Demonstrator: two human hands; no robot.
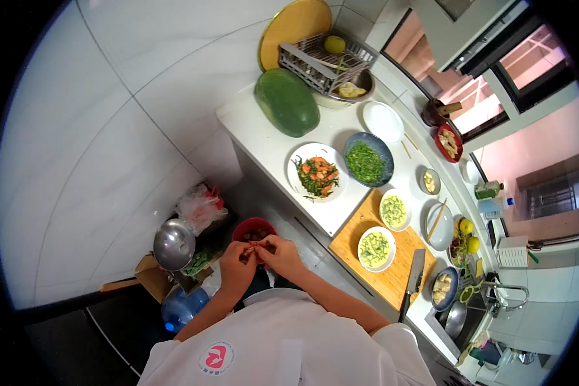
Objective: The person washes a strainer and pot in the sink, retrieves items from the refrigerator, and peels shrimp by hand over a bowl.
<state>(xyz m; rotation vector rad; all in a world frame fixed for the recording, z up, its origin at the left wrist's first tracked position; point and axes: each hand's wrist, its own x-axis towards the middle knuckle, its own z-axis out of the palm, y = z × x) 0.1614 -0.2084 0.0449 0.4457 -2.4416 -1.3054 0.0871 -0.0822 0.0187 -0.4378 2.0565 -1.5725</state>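
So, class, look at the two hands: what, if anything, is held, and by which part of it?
The left hand and right hand pinch a small orange-red piece between their fingers; which part each grips is too small to tell.

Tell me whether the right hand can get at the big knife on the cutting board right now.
Probably yes, once the right hand leaves the small reddish piece at its fingertips: nothing appears to cover the knife, and its black handle juts past the cutting board.
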